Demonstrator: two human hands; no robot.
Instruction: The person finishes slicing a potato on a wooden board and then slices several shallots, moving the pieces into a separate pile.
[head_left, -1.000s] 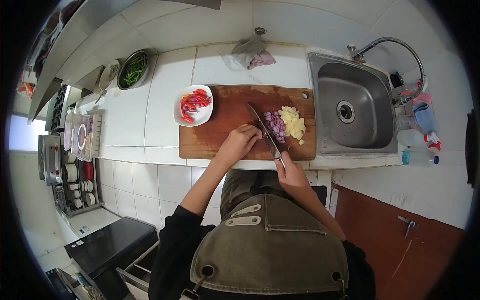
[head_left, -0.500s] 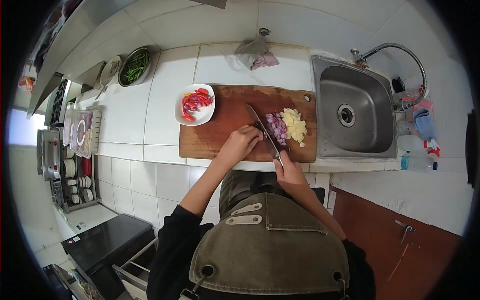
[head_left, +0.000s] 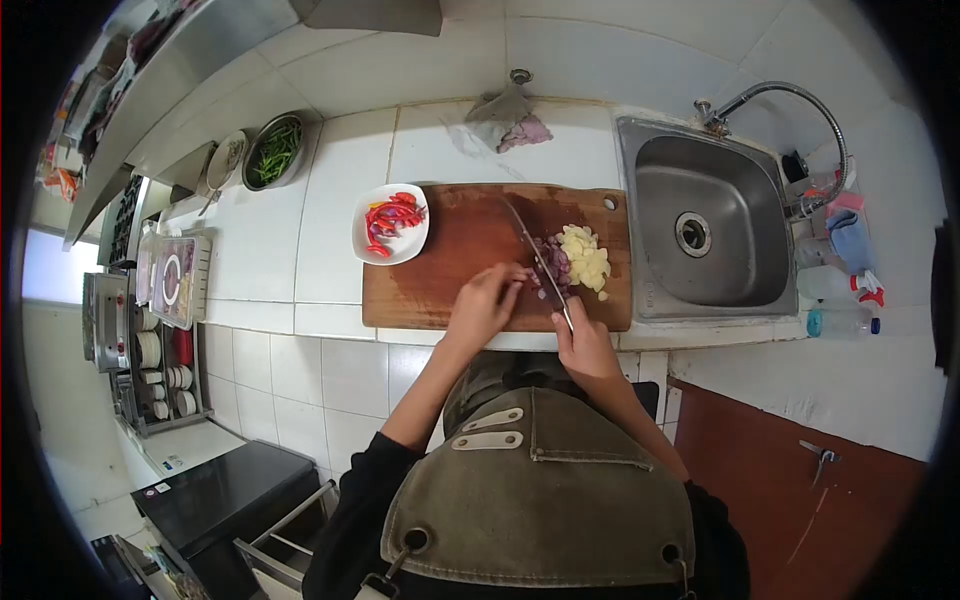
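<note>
My right hand (head_left: 585,345) is wrapped round the handle of a knife (head_left: 537,250), its blade slanting up and left over the wooden cutting board (head_left: 450,290). Fingers bent, my left hand (head_left: 485,300) rests on the board left of the blade; its fingertips are at small purple pieces, and whether it pinches one is too small to tell. Chopped shallots (head_left: 556,262) lie right of the blade, partly hidden by it. Beside them is a heap of pale yellow slices (head_left: 583,256). A white bowl (head_left: 365,228) of red chillies stands on the board's left end.
A metal sink (head_left: 690,165) with a flexible tap (head_left: 810,95) is at the right, bottles (head_left: 840,323) beyond it. Behind the board lies a plastic bag (head_left: 495,115). A bowl of green chillies (head_left: 275,155) and a lidded container (head_left: 180,280) stand at the left.
My left hand has shifted slightly down and left, away from the blade, its fingers less tightly curled. The knife has moved a little. The whole view has shifted slightly.
</note>
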